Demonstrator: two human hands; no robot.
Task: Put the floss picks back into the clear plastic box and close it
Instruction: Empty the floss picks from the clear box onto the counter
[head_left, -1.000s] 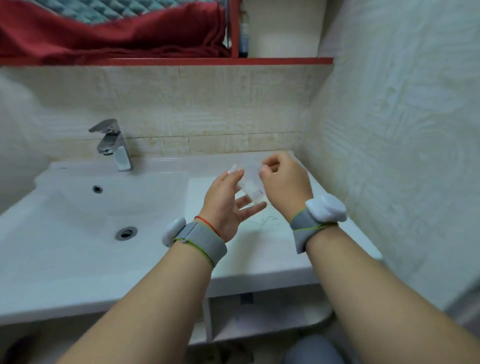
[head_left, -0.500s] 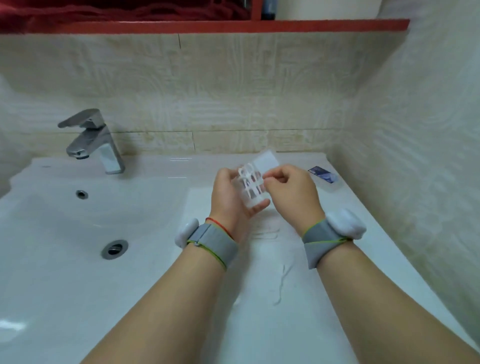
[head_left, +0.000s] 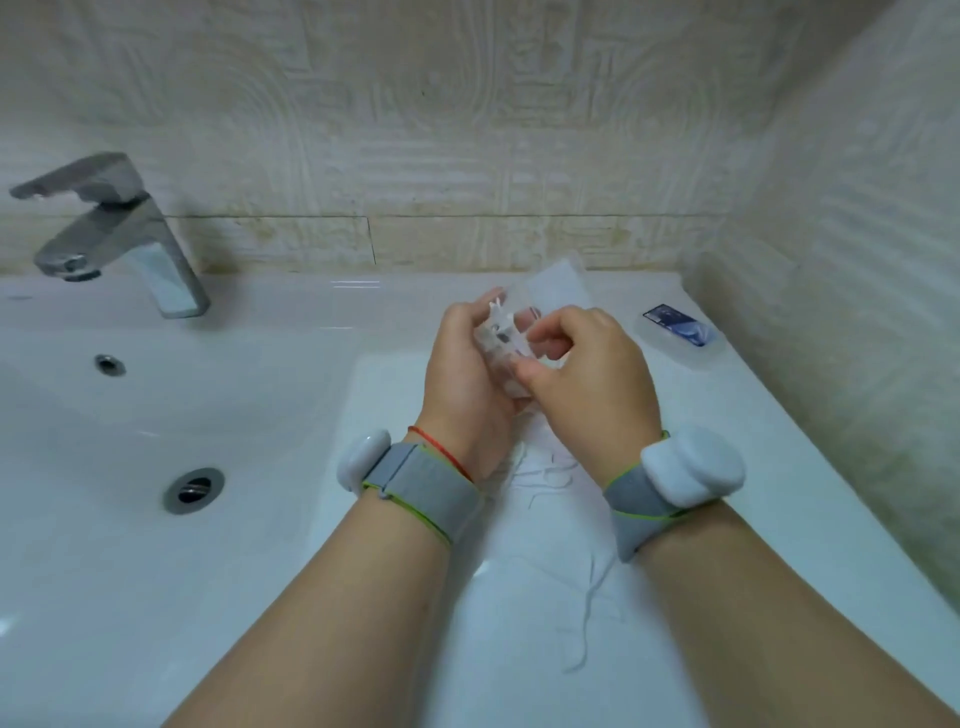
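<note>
My left hand (head_left: 467, 374) cups the clear plastic box (head_left: 506, 353), held above the white counter. White floss picks (head_left: 498, 319) stick up out of the box. Its transparent lid (head_left: 558, 286) stands open, tilted up and back. My right hand (head_left: 587, 379) is curled over the box, its fingertips on the picks inside. Several loose white floss picks (head_left: 543, 475) lie on the counter (head_left: 395, 597) below my wrists, and another floss pick (head_left: 584, 618) lies nearer to me.
A second small clear case with a blue label (head_left: 678, 332) lies at the back right by the tiled wall. The sink basin (head_left: 78, 467) with its drain (head_left: 193, 488) is on the left, below a chrome tap (head_left: 114, 234).
The view has tilted down and closer to the counter. My right hand has moved from the lid's edge onto the picks in the box. The left hand still holds the box.
</note>
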